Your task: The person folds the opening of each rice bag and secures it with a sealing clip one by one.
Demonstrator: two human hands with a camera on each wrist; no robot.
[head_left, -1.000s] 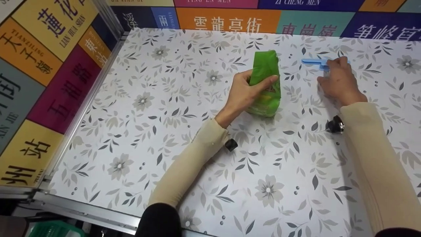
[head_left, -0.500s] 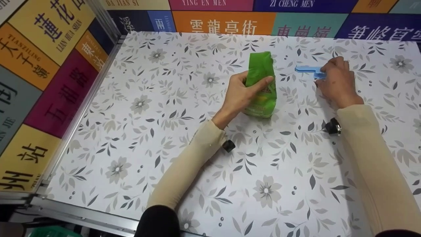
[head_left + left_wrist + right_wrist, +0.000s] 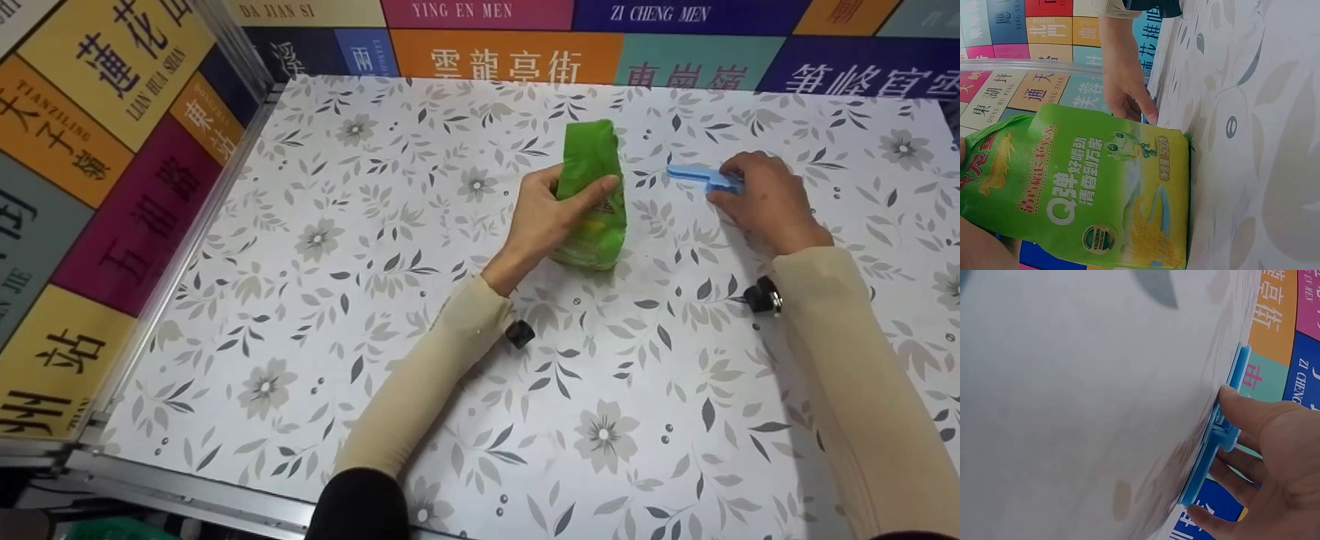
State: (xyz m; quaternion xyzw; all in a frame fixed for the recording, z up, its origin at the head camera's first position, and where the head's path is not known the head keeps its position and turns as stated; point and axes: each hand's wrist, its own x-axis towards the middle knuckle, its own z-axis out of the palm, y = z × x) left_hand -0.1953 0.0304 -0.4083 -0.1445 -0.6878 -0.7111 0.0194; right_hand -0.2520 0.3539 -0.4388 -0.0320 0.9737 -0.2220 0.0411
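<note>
In the head view, my left hand (image 3: 541, 210) grips the upper part of a green rice bag (image 3: 592, 232), thumb across the front. The bag stands on the table, its folded top upward; the left wrist view shows its printed front (image 3: 1112, 191) with a cartoon frog and "500". To the bag's right, my right hand (image 3: 772, 201) pinches a light-blue bag clip (image 3: 688, 174), whose long arm points toward the bag. Seen from the right wrist, the thumb presses on the clip (image 3: 1202, 469) beside its small spring, close to the tabletop, with the fingers behind it.
A white cloth with grey flowers and leaves (image 3: 300, 315) covers the table. Colourful panels with place names (image 3: 517, 56) rise at the back and left. Black wrist cameras (image 3: 519, 334) sit at both sleeves. Below the front-left table edge is a green plastic container (image 3: 116, 529).
The right hand has drawn the blue clip slightly nearer to me and tilted it, its fingers closing more around it. The left hand keeps holding the bag, and the head view has shifted a little.
</note>
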